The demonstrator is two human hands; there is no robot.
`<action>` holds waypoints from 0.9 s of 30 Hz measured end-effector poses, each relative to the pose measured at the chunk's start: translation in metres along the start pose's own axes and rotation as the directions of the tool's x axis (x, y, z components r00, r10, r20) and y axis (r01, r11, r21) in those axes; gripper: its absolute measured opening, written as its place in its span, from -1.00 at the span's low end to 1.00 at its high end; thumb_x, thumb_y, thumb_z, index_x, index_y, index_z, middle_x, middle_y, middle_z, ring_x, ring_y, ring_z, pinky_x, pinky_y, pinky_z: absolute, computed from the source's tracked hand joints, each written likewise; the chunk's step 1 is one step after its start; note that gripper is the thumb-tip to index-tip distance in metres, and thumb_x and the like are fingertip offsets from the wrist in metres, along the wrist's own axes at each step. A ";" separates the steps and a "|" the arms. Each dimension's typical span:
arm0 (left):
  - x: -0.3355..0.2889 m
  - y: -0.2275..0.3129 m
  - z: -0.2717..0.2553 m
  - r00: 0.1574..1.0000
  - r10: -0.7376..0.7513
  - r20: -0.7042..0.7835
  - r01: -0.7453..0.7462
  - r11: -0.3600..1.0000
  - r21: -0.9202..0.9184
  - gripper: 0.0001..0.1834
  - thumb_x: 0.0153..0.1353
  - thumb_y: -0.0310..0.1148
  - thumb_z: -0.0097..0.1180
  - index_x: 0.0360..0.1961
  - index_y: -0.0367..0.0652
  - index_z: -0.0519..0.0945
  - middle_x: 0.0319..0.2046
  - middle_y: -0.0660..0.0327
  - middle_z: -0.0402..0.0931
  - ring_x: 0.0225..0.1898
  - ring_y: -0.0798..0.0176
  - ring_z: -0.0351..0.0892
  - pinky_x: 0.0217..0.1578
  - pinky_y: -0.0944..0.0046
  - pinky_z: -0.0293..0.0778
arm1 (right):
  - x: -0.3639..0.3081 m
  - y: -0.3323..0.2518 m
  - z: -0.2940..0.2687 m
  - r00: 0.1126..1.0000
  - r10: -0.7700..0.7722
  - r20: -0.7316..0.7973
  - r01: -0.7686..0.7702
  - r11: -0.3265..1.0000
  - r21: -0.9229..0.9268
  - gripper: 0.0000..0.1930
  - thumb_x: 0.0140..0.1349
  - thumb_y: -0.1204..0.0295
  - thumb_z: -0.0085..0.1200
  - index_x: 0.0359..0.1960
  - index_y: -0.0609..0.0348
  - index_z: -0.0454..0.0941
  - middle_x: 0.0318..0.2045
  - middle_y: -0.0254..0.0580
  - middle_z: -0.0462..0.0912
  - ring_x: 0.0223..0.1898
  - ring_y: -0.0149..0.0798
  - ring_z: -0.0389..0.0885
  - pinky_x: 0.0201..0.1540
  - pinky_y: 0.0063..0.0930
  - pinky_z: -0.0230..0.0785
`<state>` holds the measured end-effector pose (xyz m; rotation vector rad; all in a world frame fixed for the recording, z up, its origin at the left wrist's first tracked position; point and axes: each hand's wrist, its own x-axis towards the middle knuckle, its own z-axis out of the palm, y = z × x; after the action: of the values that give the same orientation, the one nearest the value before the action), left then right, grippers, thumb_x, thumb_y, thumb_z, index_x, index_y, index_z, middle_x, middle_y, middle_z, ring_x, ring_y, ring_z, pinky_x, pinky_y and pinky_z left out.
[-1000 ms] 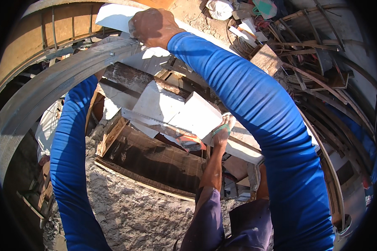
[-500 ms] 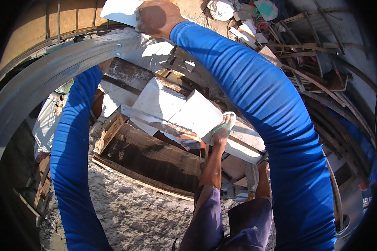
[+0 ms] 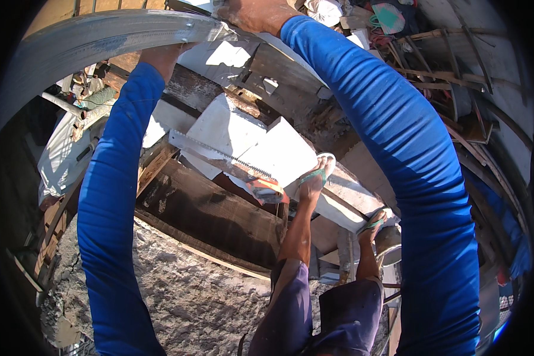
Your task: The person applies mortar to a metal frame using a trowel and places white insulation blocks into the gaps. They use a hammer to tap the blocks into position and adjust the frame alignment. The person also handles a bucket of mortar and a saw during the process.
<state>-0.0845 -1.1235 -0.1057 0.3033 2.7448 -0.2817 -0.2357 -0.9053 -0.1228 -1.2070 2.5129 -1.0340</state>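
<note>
A long grey metal channel crosses the upper left, looking curved in this view. My left hand is raised against its lower edge, and the channel hides the fingers. Beside the channel's right end is my right hand, closed, next to a white piece at the top edge. What its fingers close on is cut off by the picture's edge. Below my arms a handsaw with an orange-and-grey handle lies across white blocks, teeth facing up and away from me.
My sandalled feet rest on a narrow white ledge by the blocks. Nearer lies a dark wooden trough above rough grey concrete. Loose timber and debris crowd the right; a white sack sits at left.
The channel and both hands have shifted upward in the picture, and the right hand also rightward. More of the left wrist and my second sandal now show. The saw has stayed put.
</note>
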 end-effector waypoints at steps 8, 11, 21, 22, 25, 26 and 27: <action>0.001 0.021 -0.010 0.998 -0.032 0.051 0.021 0.980 0.198 -0.58 0.46 -0.39 -0.09 0.32 -0.01 0.44 0.30 0.16 0.41 0.28 0.13 0.44 0.34 0.10 0.40 | -0.006 0.018 -0.010 0.979 -0.179 0.102 0.182 0.983 -0.028 -0.75 0.19 0.28 0.14 -0.41 0.27 0.62 -0.42 0.18 0.65 -0.30 0.18 0.66 -0.18 0.00 0.51; 0.005 0.032 -0.018 0.997 -0.070 0.032 0.064 0.984 0.166 -0.52 0.42 -0.52 -0.04 0.32 0.09 0.46 0.26 0.26 0.45 0.21 0.25 0.51 0.27 0.17 0.48 | -0.014 0.025 -0.015 0.972 -0.212 0.100 0.216 0.976 -0.033 -0.72 0.21 0.26 0.15 -0.32 0.30 0.59 -0.35 0.19 0.64 -0.24 0.17 0.65 -0.15 -0.01 0.49; 0.018 0.007 -0.015 0.999 -0.028 -0.017 0.023 0.968 -0.248 -0.57 0.39 -0.49 0.01 0.26 0.04 0.49 0.19 0.23 0.50 0.14 0.25 0.56 0.19 0.17 0.53 | -0.055 0.007 -0.006 0.996 -0.076 -0.045 0.065 0.977 -0.203 -0.81 0.30 0.32 0.06 -0.22 0.19 0.54 -0.33 0.08 0.60 -0.25 0.09 0.61 -0.13 -0.05 0.43; 0.024 0.004 -0.016 1.000 -0.021 0.003 0.021 0.961 -0.277 -0.58 0.39 -0.49 0.01 0.25 0.04 0.50 0.18 0.23 0.50 0.14 0.24 0.56 0.19 0.17 0.53 | -0.057 0.001 -0.003 0.997 -0.056 -0.052 0.042 0.973 -0.227 -0.82 0.31 0.34 0.04 -0.21 0.18 0.54 -0.33 0.07 0.60 -0.25 0.07 0.61 -0.13 -0.06 0.43; 0.041 -0.004 -0.027 0.999 0.001 0.049 0.014 0.951 -0.308 -0.59 0.39 -0.47 0.01 0.24 0.03 0.50 0.17 0.22 0.51 0.12 0.24 0.57 0.18 0.17 0.53 | -0.063 0.005 0.014 0.971 -0.053 -0.233 0.014 0.986 -0.166 -0.84 0.32 0.37 0.01 -0.21 0.18 0.54 -0.31 0.06 0.61 -0.23 0.06 0.62 -0.12 -0.05 0.43; 0.046 -0.006 -0.027 0.998 0.010 0.066 0.011 0.950 -0.311 -0.60 0.39 -0.47 0.02 0.23 0.02 0.51 0.17 0.22 0.51 0.12 0.24 0.57 0.17 0.17 0.53 | -0.061 0.003 0.013 0.979 -0.028 -0.202 -0.002 0.989 -0.147 -0.84 0.32 0.38 -0.01 -0.22 0.18 0.55 -0.32 0.07 0.61 -0.24 0.07 0.62 -0.13 -0.04 0.44; 0.049 -0.008 -0.027 0.996 0.015 0.083 0.012 0.950 -0.312 -0.60 0.38 -0.47 0.02 0.23 0.02 0.51 0.16 0.22 0.51 0.12 0.24 0.57 0.17 0.17 0.53 | -0.058 0.002 0.012 0.985 -0.004 -0.172 -0.018 0.992 -0.128 -0.85 0.32 0.39 -0.03 -0.23 0.18 0.55 -0.32 0.08 0.62 -0.24 0.08 0.63 -0.14 -0.04 0.44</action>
<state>-0.1402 -1.1163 -0.0986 0.2016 2.6506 0.1399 -0.1935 -0.8674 -0.1414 -1.1884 2.7522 -1.0290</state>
